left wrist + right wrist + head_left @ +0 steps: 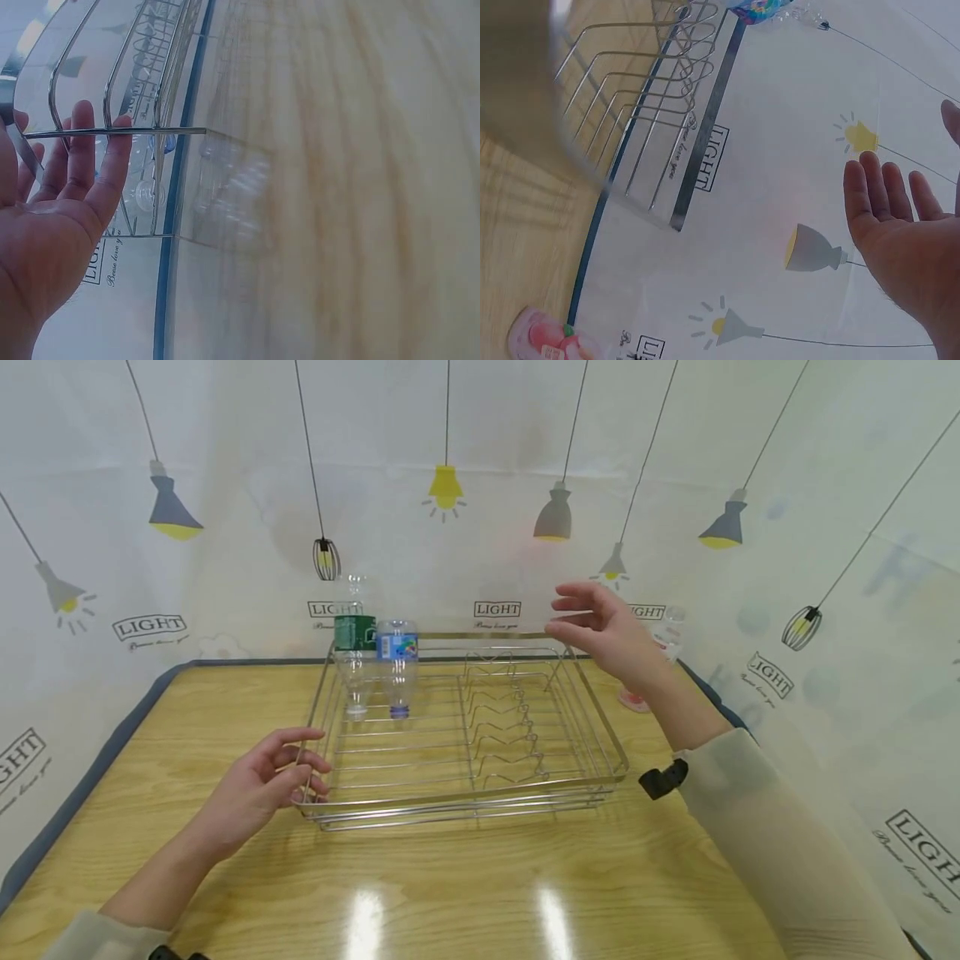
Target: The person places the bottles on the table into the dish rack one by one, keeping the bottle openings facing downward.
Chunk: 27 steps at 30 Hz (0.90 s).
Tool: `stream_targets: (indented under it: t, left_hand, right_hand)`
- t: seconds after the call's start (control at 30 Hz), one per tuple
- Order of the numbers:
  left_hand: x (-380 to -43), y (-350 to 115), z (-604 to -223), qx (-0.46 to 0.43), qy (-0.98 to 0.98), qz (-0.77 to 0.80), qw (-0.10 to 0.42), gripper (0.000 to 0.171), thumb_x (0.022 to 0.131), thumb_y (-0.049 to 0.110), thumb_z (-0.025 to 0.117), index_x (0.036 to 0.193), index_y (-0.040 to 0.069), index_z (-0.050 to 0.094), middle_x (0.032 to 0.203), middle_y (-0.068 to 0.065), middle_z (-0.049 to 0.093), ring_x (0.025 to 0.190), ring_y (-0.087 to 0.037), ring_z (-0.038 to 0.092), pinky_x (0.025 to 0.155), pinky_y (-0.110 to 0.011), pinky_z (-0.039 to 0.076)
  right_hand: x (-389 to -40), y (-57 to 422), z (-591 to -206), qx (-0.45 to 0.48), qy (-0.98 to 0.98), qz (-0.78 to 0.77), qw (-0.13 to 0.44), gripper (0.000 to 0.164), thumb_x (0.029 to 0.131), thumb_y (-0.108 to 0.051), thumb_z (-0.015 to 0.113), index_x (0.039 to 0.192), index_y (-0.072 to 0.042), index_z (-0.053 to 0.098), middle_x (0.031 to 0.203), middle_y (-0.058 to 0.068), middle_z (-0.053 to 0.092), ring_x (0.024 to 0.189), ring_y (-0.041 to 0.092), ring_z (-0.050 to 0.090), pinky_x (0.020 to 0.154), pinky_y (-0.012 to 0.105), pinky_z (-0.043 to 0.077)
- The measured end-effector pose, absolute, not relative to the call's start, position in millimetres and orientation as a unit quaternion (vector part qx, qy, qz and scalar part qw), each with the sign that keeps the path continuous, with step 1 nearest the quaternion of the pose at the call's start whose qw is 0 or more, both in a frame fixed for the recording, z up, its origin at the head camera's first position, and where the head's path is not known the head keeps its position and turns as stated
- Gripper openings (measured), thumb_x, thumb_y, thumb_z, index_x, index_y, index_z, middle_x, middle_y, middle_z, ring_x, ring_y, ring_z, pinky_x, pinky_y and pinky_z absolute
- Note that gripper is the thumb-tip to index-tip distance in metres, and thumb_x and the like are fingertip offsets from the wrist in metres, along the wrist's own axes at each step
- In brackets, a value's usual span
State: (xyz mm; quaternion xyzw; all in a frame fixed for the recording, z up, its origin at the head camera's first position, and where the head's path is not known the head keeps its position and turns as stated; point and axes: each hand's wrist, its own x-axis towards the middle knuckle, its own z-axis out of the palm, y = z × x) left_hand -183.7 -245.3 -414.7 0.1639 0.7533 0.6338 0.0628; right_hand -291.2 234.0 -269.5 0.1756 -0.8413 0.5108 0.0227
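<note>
A silver wire dish rack (pixel 465 797) stands on the wooden table. My left hand (pixel 258 785) is at its front left corner, fingers loosely bent against the side wires; the left wrist view shows these fingers (pixel 81 161) touching a wire, with no firm grip visible. My right hand (pixel 600 627) is raised above the rack's back right corner, its fingers apart and holding nothing. Two clear plastic bottles stand upside down in the rack's back left: a larger green-labelled bottle (pixel 356 633) with a white cap, and a smaller blue-labelled bottle (pixel 397 646) with a blue cap.
Behind my right forearm, right of the rack, is a clear bottle (pixel 666 639) with a pink base; the right wrist view shows its peach-printed pink label (pixel 551 337). A row of wire dividers (pixel 498 727) runs along the rack's right half. Lamp-printed white cloth (pixel 480 552) surrounds the table.
</note>
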Motion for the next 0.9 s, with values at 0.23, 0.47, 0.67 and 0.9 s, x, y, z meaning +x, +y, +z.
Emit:
stream_targets:
  t: [0.23, 0.47, 0.67, 0.9]
  left_hand:
    - [-183.8, -244.5, -415.7, 0.166, 0.753, 0.634, 0.061, 0.04, 0.115, 0.01, 0.057, 0.154, 0.02, 0.053, 0.117, 0.003, 0.073, 0.099, -0.016, 0.08, 0.081, -0.029, 0.067]
    - [-183.4, -245.2, -415.3, 0.168, 0.751, 0.636, 0.059, 0.04, 0.115, 0.009, 0.056, 0.153, 0.02, 0.052, 0.117, 0.003, 0.073, 0.099, -0.016, 0.08, 0.081, -0.029, 0.067]
    - [-183.1, -246.9, -415.2, 0.17, 0.752, 0.634, 0.057, 0.042, 0.115, 0.009, 0.055, 0.156, 0.013, 0.049, 0.118, 0.001, 0.073, 0.099, -0.015, 0.08, 0.08, -0.028, 0.067]
    - [-182.1, -246.8, -414.5, 0.173, 0.751, 0.635, 0.058, 0.041, 0.116, 0.01, 0.055, 0.156, 0.013, 0.049, 0.118, -0.001, 0.073, 0.099, -0.016, 0.08, 0.08, -0.028, 0.066]
  right_hand:
    - [-279.1, 276.1, -274.3, 0.149, -0.85, 0.503, 0.05, 0.059, 0.108, -0.03, 0.074, 0.16, -0.019, 0.05, 0.151, 0.002, 0.06, 0.133, 0.014, 0.064, 0.101, 0.014, 0.055]
    - [-283.3, 331.8, -283.8, 0.109, -0.843, 0.517, 0.107, 0.059, 0.108, -0.032, 0.073, 0.16, -0.021, 0.05, 0.14, -0.014, 0.062, 0.122, 0.003, 0.064, 0.096, 0.011, 0.057]
    - [-290.6, 374.6, -299.7, 0.058, -0.835, 0.533, 0.123, 0.062, 0.107, -0.033, 0.074, 0.163, -0.025, 0.048, 0.141, -0.019, 0.056, 0.123, 0.0, 0.058, 0.093, 0.009, 0.051]
    - [-303.5, 409.0, -324.8, -0.007, -0.839, 0.531, 0.12, 0.07, 0.106, -0.039, 0.074, 0.168, -0.031, 0.042, 0.162, -0.006, 0.048, 0.136, 0.006, 0.052, 0.112, 0.017, 0.049]
